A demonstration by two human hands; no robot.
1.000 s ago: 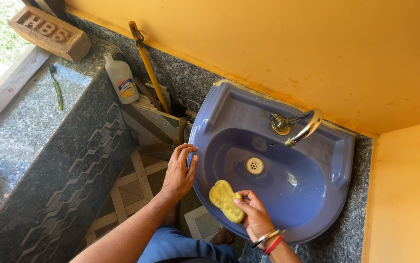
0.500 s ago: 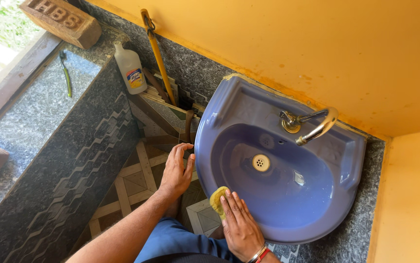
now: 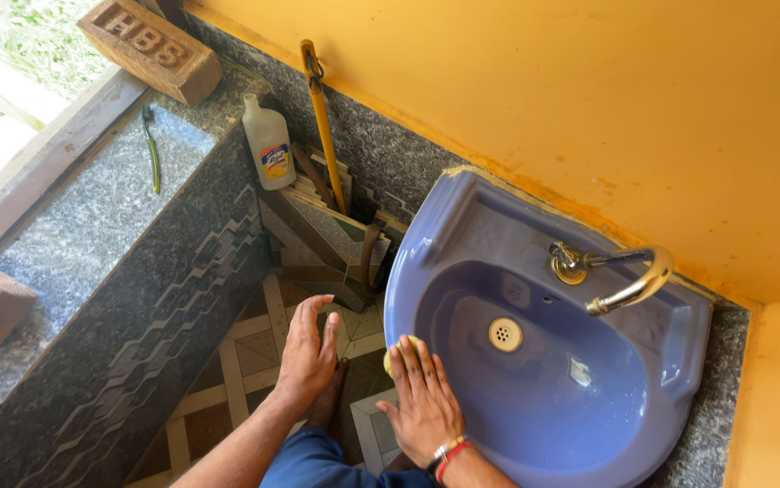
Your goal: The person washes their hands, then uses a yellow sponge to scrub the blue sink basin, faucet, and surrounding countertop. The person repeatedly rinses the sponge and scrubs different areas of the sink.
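The right hand [image 3: 422, 398] lies flat, fingers spread, pressing a yellow sponge [image 3: 392, 360] on the front-left rim of the blue sink [image 3: 462, 226]. The left hand [image 3: 309, 348] hangs open just beside it, holding nothing. The rim is being wiped; the bowl looks wet. Farther back are the tap [image 3: 620, 276] and white bottle [image 3: 268, 145].

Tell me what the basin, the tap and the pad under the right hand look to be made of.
Basin: probably glazed ceramic, glossy blue-violet with highlights. Tap: polished metal, mirror-like, brassy at the base. Pad: likely a soft yellow sponge, mostly hidden beneath the flat right hand.
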